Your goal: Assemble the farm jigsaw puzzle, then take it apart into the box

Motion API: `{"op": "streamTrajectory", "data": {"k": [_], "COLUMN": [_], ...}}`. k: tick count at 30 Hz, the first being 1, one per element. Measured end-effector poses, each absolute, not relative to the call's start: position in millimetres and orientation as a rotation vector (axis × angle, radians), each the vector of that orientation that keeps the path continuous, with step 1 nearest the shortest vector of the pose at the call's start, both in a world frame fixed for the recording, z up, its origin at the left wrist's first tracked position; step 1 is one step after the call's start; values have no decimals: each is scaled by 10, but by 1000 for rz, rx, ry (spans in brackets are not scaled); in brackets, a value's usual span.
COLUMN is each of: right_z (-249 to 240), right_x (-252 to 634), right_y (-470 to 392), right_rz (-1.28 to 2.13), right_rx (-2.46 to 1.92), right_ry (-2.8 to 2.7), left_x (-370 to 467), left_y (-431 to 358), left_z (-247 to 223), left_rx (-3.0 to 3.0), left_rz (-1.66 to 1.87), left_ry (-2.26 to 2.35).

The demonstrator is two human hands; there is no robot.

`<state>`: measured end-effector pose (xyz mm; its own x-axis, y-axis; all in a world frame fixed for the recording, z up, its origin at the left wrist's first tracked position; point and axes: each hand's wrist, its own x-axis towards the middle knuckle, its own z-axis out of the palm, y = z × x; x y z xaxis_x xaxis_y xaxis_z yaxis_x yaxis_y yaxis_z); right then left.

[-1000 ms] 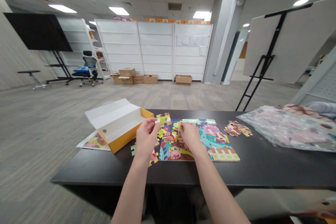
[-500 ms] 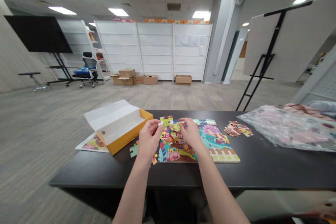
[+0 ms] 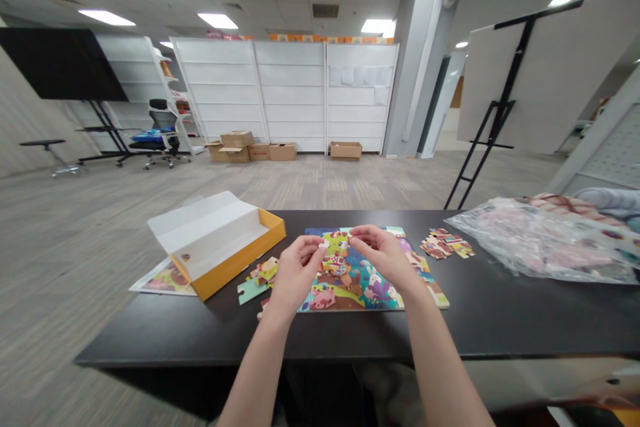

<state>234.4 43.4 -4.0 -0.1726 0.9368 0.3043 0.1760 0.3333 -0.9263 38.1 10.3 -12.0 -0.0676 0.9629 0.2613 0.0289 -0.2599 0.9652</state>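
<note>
My left hand [image 3: 299,273] pinches the left edge of a joined section of yellow-green and red jigsaw puzzle pieces [image 3: 336,244]. My right hand [image 3: 384,255] has thumb and fingers closed at that section's right edge. Both hands hover over a colourful farm-animal puzzle [image 3: 370,280], partly covered by the right hand and wrist. Loose jigsaw pieces [image 3: 251,291] lie left of the puzzle, some hidden behind my left wrist. Another small pile of pieces [image 3: 440,244] sits to the right.
An open yellow box [image 3: 235,263] with a white inside stands on the black table [image 3: 500,327] at left, over a printed picture sheet [image 3: 167,278]. Clear plastic bags with pinkish contents [image 3: 540,240] lie at the right. Beyond the table are cardboard boxes [image 3: 235,147] and white shelves [image 3: 290,93].
Both hands have moved right across the puzzle with the yellow-green section between them. More of the loose pieces at left show, and the view has shifted slightly.
</note>
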Motion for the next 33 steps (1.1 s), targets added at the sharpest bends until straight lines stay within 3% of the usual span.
{"op": "streamTrajectory", "data": {"k": [9,14,18,26,33], "right_z": [-7,-100,-264,-405,-457], "right_x": [2583,3400,3856,3899,3928], "right_y": [482,771,984,1112,1160], "right_rz": [994,800,864,895,662], "right_rx": [-1044,-1398,-1631,-1712,-1780], "right_ry": [-1596,-1483,-1435,-1468,-1694], "left_x": [572,621,601,511,486], "left_y": [95,129,142,156,188], "left_z": [-137,-172,-145,-160,-146], "left_rx": [1388,1384,1410,1443,1466], "left_rz": [1371,1391,1389,1357,1367], "left_ry": [1054,1038,1063,1176,1234]}}
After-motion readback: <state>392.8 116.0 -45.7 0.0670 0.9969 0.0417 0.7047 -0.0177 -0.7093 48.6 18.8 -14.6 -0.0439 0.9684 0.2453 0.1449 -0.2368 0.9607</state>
